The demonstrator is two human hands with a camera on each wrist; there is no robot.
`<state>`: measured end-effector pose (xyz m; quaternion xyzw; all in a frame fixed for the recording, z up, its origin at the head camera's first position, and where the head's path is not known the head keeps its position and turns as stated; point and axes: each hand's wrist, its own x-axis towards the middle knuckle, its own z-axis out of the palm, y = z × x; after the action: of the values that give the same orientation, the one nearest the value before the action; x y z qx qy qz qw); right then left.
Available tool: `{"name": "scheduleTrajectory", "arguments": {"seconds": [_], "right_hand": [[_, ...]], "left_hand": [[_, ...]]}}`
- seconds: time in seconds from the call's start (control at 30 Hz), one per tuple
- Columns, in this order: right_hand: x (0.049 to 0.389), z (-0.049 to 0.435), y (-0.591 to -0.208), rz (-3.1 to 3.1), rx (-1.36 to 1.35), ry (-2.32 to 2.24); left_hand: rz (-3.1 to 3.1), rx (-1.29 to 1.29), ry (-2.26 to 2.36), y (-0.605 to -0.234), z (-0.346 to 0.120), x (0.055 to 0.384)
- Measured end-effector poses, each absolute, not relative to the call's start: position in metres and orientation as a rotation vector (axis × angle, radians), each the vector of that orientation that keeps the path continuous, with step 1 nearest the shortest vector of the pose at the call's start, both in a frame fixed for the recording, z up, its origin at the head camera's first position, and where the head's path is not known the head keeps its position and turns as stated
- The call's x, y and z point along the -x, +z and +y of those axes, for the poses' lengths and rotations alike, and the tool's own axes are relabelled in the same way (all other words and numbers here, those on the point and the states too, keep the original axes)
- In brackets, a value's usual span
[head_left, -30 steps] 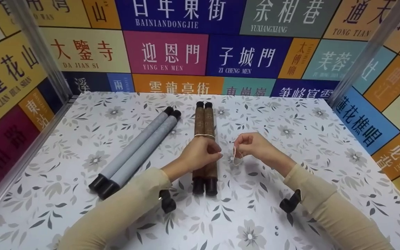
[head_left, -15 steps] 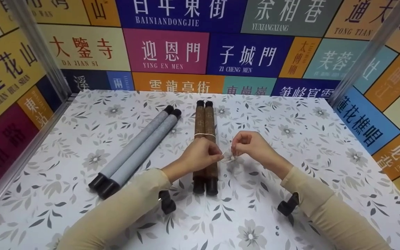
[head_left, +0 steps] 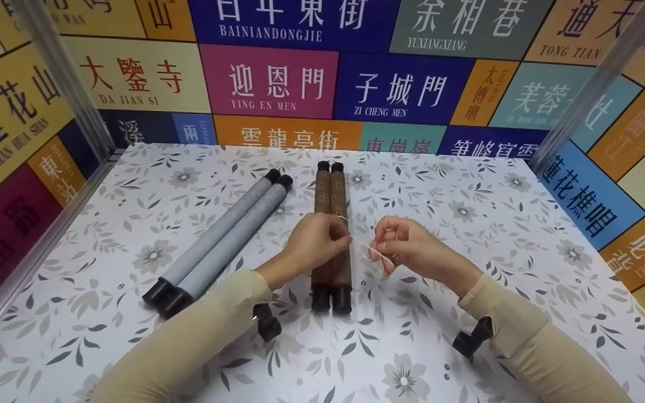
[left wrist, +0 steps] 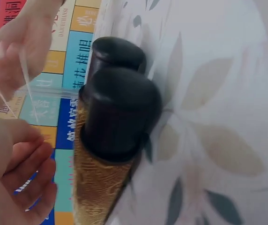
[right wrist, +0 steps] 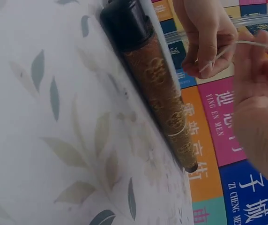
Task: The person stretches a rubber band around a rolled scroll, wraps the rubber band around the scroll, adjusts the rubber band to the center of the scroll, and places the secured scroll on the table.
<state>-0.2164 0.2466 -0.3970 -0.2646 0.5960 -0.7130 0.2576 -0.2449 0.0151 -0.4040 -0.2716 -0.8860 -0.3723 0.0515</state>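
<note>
Two brown patterned scrolls with black end knobs lie side by side in the middle of the table. A thin light band goes round them, partly hidden by my left hand. That hand hovers over the scrolls, its thumb and finger pinching one end of a thin white rubber band. To the right of the scrolls, my right hand holds the other end on its bent fingers. Between the hands the band is drawn out in a narrow loop, its two strands showing in the left wrist view.
Two grey scrolls with black knobs lie slantwise on the left of the table. A white cloth with grey flowers and leaves covers the tabletop. Colourful sign-printed panels and clear corner posts stand round it.
The white rubber band hung from my right hand, then my left fingers met it, and now it is drawn out between both hands. My left hand has shifted slightly up and left.
</note>
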Motion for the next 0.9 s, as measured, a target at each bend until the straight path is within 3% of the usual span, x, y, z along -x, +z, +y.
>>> {"name": "scheduleTrajectory", "arguments": {"seconds": [0.2, 0.47, 0.6, 0.9], "right_hand": [[0.208, 0.241, -0.401, 1.798, 0.605, -1.511], [0.193, 0.218, -0.391, 2.086, 0.715, -1.104], [0.189, 0.208, -0.373, 2.119, 0.793, -1.243], [0.207, 0.214, -0.371, 2.332, 0.532, -1.902]], "left_hand": [[-2.56, 0.727, -1.275, -0.392, 0.012, 0.245], [-2.549, 0.9, -1.092, -0.396, 0.016, 0.242], [-2.619, 0.971, -0.98, -0.408, 0.017, 0.241], [-2.812, 0.914, -1.398, -0.41, 0.018, 0.231]]}}
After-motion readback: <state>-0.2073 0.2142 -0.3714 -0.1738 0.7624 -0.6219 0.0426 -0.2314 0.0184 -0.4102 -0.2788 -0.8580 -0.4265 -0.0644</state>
